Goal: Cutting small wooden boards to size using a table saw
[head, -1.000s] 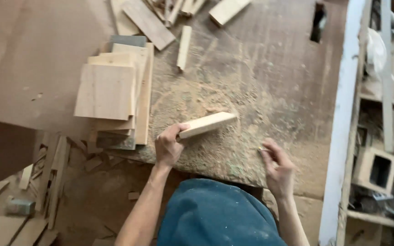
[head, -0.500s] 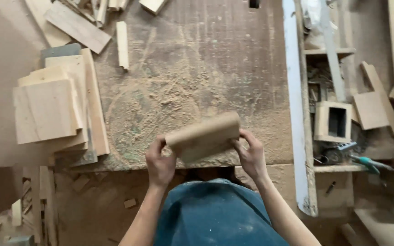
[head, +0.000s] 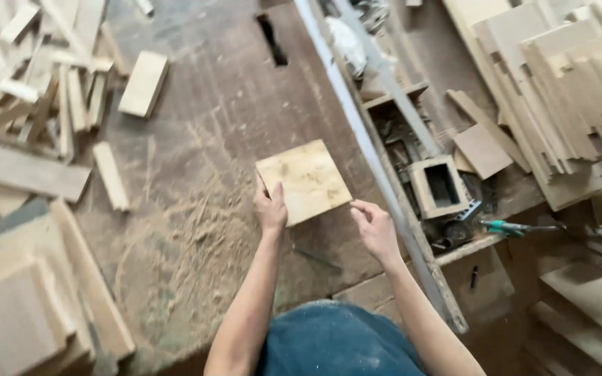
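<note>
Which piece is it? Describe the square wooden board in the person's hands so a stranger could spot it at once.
Start at the sawdust-strewn wooden workbench and go to its near right part, beside the long pale metal rail. There the left hand grips a pale, flat, square wooden board, with the right hand at its lower right corner. Unlike the narrow offcuts lying farther left, it is broad, square and held.

Square pale wooden board [head: 304, 181], face up, tilted, above the sawdust-strewn bench.
</note>
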